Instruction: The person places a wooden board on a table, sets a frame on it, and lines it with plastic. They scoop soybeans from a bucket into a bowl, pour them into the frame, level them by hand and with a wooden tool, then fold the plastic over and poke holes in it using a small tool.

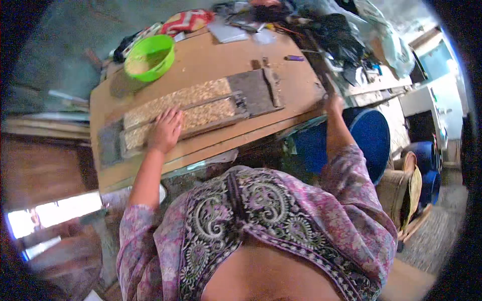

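My left hand (168, 128) lies flat, fingers stretched out, over a thin dark bar (206, 101) that runs lengthwise across a slab of tan, grainy, nut-brittle-like pieces (193, 94). Under the slab is a dark grey board (251, 90), with a wooden strip (271, 87) across its right end. Off the table's right edge, my right hand (334, 104) is closed on a long, narrow, blade-like tool (329, 80), smeared by motion. A bright green bowl (168, 56) with pale material inside stands behind the slab's left end.
The wooden table (211, 57) carries a small purple object (294, 58) at the back right. Papers (227, 32), a red-and-white cloth (188, 21) and black plastic bags (339, 37) crowd the far side. Blue barrels (370, 138) stand by my right arm, with a basket-like container (394, 193) beyond.
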`<state>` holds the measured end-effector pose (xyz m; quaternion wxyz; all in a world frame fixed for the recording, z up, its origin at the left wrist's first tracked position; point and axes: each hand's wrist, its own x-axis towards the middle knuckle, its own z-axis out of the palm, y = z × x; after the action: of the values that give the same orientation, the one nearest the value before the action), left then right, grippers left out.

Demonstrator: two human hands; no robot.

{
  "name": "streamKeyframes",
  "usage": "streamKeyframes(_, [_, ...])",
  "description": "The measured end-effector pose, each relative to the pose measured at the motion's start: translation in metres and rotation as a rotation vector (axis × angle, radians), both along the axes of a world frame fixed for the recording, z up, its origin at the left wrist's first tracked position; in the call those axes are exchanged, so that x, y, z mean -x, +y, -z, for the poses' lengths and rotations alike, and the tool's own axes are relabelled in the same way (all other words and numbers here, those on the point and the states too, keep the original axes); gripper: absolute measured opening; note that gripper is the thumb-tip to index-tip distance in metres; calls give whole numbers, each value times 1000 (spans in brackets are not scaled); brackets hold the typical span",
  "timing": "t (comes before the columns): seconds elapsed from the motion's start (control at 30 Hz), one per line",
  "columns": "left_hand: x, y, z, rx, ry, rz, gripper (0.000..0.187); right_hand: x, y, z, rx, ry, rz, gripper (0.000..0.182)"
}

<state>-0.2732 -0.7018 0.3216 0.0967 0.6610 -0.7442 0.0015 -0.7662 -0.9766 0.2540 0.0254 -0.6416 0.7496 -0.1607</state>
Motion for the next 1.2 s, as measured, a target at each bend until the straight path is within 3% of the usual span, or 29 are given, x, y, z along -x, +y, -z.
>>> streamKeyframes(0.07, [-3, 2, -1, 0, -1, -19, 43, 46, -62, 86, 16, -307, 162, 31])
streamKeyframes(0.13, [-3, 5, 2, 0, -67, 30, 48, 76, -106, 140, 159, -311, 2, 29])
streamKeyframes(0.17, [-1, 8, 1, -1, -63, 11, 48, 10, -26, 22, 77, 149, -58, 26])
streamKeyframes(0.2, [1, 12, -3, 3, -58, 15, 51, -9, -23, 10, 51, 111, -3, 25])
streamKeyframes(0.27, [2, 19, -7, 17, -54, 9, 54, -60, 9, -41, -2, 109, -233, 24])
streamKeyframes(0.37, [-3, 32, -12, -76, -118, 8, 66, -149, 66, -80, 59, -382, -473, 21])
streamKeyframes(0.43, [-12, 40, -4, -56, -110, -29, 67, -199, 76, -64, -80, -457, -586, 17])
streamKeyframes(0.5, [-19, 47, -3, -40, -99, -59, 68, -255, 136, -99, -7, -367, -807, 16])
streamKeyframes(0.6, [-28, 59, -10, -59, -105, -111, 71, -313, 175, -91, -18, -407, -976, 17])
streamKeyframes(0.67, [-33, 67, -13, -54, -126, -124, 68, -333, 198, -104, -110, -297, -932, 18])
streamKeyframes(0.77, [-44, 74, -9, -63, -171, -134, 71, -349, 206, -90, -7, -244, -1015, 18])
streamKeyframes(0.97, [-55, 88, -12, 17, -98, -149, 71, -358, 221, -91, -30, -159, -963, 16])
streamKeyframes(1.2, [-72, 101, -13, 25, -98, -206, 72, -363, 228, -90, 43, -218, -993, 17])
